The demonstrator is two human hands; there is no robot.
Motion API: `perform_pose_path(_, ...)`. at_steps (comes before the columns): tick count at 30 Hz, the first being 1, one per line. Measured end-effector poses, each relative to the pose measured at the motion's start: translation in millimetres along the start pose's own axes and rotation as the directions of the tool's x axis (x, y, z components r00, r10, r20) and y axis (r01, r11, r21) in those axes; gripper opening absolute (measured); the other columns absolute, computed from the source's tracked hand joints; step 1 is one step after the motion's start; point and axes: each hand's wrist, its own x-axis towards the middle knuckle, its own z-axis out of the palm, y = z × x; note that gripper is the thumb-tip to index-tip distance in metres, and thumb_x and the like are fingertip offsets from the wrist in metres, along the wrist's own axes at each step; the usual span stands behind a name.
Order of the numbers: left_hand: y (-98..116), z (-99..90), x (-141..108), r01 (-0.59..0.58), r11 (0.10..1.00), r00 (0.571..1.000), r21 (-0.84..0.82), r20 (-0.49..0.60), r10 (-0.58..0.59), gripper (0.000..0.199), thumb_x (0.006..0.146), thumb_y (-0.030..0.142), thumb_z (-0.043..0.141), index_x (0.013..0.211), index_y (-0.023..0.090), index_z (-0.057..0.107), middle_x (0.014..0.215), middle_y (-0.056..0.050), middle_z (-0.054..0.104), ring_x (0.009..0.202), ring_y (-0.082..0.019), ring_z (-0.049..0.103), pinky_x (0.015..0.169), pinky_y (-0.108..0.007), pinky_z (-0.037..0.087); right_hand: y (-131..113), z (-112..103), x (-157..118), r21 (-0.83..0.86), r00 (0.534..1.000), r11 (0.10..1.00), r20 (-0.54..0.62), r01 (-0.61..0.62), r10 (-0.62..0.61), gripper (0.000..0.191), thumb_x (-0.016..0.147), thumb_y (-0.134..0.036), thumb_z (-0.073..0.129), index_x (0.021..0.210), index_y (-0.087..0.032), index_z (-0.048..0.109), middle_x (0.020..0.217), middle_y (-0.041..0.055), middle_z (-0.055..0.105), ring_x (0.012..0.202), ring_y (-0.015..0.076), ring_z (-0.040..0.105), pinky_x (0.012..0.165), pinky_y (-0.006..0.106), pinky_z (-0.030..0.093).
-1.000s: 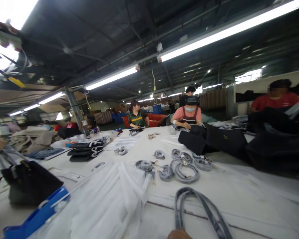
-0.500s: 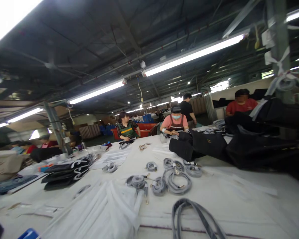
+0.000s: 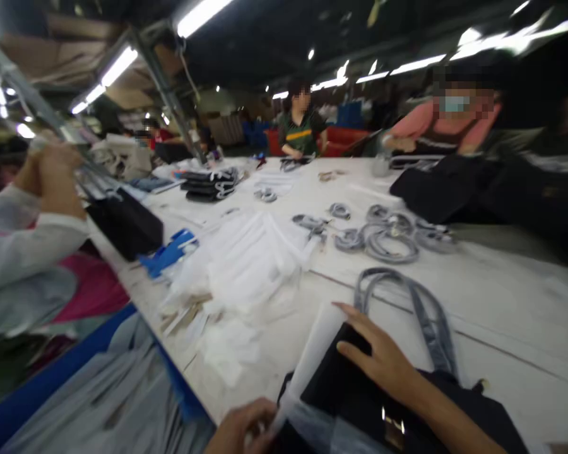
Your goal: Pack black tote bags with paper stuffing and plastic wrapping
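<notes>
A black handbag (image 3: pixel 341 378) lies on the table before me, with gold-coloured metal on its front and a pair of grey wrapped handles (image 3: pixel 423 309) standing off its far side. Along its left edge runs a strip of white wrapping sheet (image 3: pixel 312 353). My right hand (image 3: pixel 381 359) rests on the bag, fingers stretched out and thumb apart, fingertips touching the far end of the sheet. Curled fingers of my left hand (image 3: pixel 248 425) close on the sheet's near end, by some translucent film (image 3: pixel 331 432). The picture is blurred there.
White sheets (image 3: pixel 255 258) are piled ahead. Several coiled grey straps (image 3: pixel 390 243) lie beyond the handles. Stacked black pieces (image 3: pixel 208 186) sit further back. At left are a blue object (image 3: pixel 170 252), a blue-edged bin (image 3: pixel 118 391) and a co-worker's raised hands (image 3: pixel 59 170). Other people sit across.
My view has swung down and to the left. Both my hands and the black bag with the white sheet now show; earlier only the handles were visible at the bottom.
</notes>
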Motion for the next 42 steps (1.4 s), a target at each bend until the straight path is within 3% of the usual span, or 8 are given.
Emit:
perform_pose_path(5,-10.5,-15.6,-26.1,-0.27,0.934,0.962,0.233,0.113,0.25,0.025,0.097,0.026,0.044,0.107,0.022,0.066,0.102,-0.005,0.068,0.096,-0.019,0.06,0.089,-0.029,0.045,2.8,-3.0,6.9,0.102,1.0,0.995,0.0,-0.014,0.015,0.039,0.096,-0.041,0.054,0.131,-0.025,0.057,0.15,0.009,0.045,0.133,0.0277,0.049,0.106,0.042,0.048)
perform_pose_path(13,-2.2,-53.7,-31.6,-0.345,0.879,0.92,0.329,0.303,0.248,0.028,0.097,0.016,0.04,0.102,0.026,0.066,0.095,-0.002,0.067,0.09,-0.018,0.061,0.084,-0.028,0.048,-1.9,-8.8,4.0,0.085,0.933,0.951,0.238,-0.298,0.271,0.047,0.094,-0.054,0.049,0.136,-0.035,0.056,0.135,-0.0011,0.062,0.139,0.0319,0.04,0.111,0.053,0.04)
perform_pose_path(21,-12.2,-36.1,-37.0,-0.371,0.875,0.929,0.311,0.117,0.352,0.025,0.097,0.018,0.048,0.117,0.024,0.061,0.114,-0.007,0.064,0.108,-0.02,0.057,0.096,-0.032,0.046,8.4,-15.0,3.0,0.081,0.959,0.971,0.198,-0.223,0.203,0.045,0.083,-0.061,0.058,0.119,-0.034,0.062,0.129,-0.0001,0.066,0.133,0.0366,0.047,0.109,0.06,0.042)
perform_pose_path(26,-14.3,-22.1,-29.6,-0.347,0.86,0.923,0.373,-0.026,0.384,0.015,0.09,0.021,0.062,0.101,0.022,0.071,0.104,-0.006,0.066,0.095,-0.019,0.06,0.085,-0.029,0.048,8.2,-18.8,0.4,0.06,0.947,0.959,0.184,-0.276,0.261,0.053,0.076,-0.068,0.062,0.118,-0.035,0.062,0.131,0.0029,0.063,0.125,0.0429,0.053,0.106,0.069,0.04)
perform_pose_path(32,-19.9,5.5,7.7,-0.511,0.852,0.858,-0.113,-0.13,0.498,0.021,0.086,0.009,0.052,0.083,0.016,0.071,0.104,-0.01,0.067,0.097,-0.017,0.064,0.086,-0.027,0.051,23.3,-11.7,-8.1,0.098,0.937,0.936,0.137,-0.337,0.323,0.05,0.073,-0.065,0.064,0.116,-0.039,0.06,0.126,0.0014,0.065,0.115,0.0424,0.06,0.1,0.06,0.051)
perform_pose_path(37,-20.1,22.5,9.5,-0.22,0.729,0.97,-0.648,-0.069,0.231,0.01,0.078,0.018,0.069,0.086,0.015,0.064,0.118,-0.012,0.064,0.103,-0.02,0.066,0.087,-0.027,0.051,11.8,-11.6,-3.3,0.049,0.915,0.918,0.107,-0.395,0.388,0.049,0.076,-0.064,0.06,0.12,-0.042,0.058,0.121,0.0003,0.067,0.113,0.0417,0.06,0.103,0.062,0.047)
perform_pose_path(39,-19.9,23.9,2.1,-0.089,0.752,0.993,-0.653,0.0,0.117,0.026,0.075,0.015,0.069,0.1,0.017,0.061,0.119,-0.01,0.064,0.093,-0.016,0.069,0.075,-0.021,0.051,3.9,-9.7,2.0,0.031,0.918,0.921,0.097,-0.388,0.384,0.063,0.078,-0.066,0.058,0.135,-0.043,0.048,0.126,0.0009,0.065,0.12,0.041,0.056,0.106,0.064,0.043)
perform_pose_path(42,-17.5,19.7,-4.8,0.008,0.898,0.999,-0.439,0.035,0.008,0.034,0.074,0.01,0.064,0.107,0.018,0.061,0.09,-0.002,0.07,0.068,-0.011,0.067,0.056,-0.015,0.045,0.4,-0.5,11.3,-0.004,0.92,0.93,0.146,-0.368,0.365,0.072,0.085,-0.066,0.05,0.149,-0.04,0.031,0.135,0.002,0.06,0.126,0.0377,0.053,0.102,0.061,0.046)
